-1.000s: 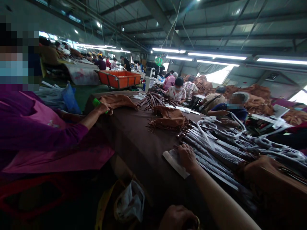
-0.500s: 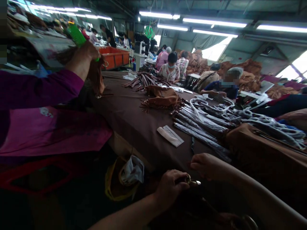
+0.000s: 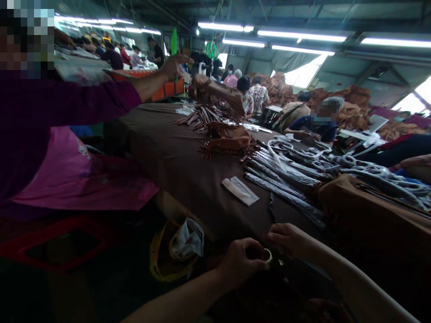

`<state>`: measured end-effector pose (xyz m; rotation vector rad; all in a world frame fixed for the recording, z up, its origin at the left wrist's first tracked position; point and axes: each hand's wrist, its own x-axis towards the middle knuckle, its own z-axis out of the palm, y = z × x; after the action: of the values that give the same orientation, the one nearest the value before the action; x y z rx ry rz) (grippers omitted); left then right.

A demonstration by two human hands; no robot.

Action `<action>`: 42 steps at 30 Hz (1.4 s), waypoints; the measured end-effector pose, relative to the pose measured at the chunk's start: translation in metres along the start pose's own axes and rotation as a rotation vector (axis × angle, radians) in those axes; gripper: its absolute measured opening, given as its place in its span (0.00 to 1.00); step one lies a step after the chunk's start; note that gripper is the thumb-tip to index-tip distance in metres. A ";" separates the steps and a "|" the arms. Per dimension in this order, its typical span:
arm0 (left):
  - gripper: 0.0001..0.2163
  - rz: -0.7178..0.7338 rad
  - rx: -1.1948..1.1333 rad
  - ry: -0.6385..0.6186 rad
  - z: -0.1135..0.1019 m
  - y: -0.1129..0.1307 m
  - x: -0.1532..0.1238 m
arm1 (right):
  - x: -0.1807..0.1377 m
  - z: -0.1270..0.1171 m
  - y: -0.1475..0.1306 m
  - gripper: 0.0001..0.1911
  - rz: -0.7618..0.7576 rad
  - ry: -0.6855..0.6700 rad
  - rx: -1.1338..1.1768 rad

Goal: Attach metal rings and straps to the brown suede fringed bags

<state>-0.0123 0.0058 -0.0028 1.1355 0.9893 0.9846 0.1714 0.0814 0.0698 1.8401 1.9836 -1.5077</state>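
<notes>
Low in the head view, my left hand (image 3: 237,262) pinches a gold metal ring (image 3: 268,256) between thumb and fingers. My right hand (image 3: 286,237) is just right of it, its fingers pressed together; what they hold is hidden. Between and below the hands, a small shiny metal piece (image 3: 280,262) shows against dark material too dim to make out. A short dark strip (image 3: 271,206) lies on the brown-covered table (image 3: 188,179) beyond my right hand. Left of that strip is a clear packet (image 3: 240,190) with something pale inside.
A co-worker's hand (image 3: 173,67) at upper left is beside a blurred brown leather piece (image 3: 218,94). A fringed brown bag (image 3: 229,137), plastic-wrapped straps (image 3: 279,168) and a larger brown bag (image 3: 370,202) occupy the table. Below stand a yellow-rimmed container (image 3: 155,264) and red stool (image 3: 63,269).
My left hand has turned the metal fitting, so its ring now faces me. My right hand has shifted slightly down. The co-worker's arm has swung right across the table with the brown leather piece.
</notes>
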 end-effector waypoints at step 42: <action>0.19 0.220 0.220 -0.137 0.005 -0.016 -0.001 | 0.004 -0.009 0.023 0.25 -0.027 -0.361 0.072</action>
<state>-0.0058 0.0012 -0.0174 1.5002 0.8907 0.9731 0.1931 0.0861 0.0576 1.4372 1.8122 -1.7882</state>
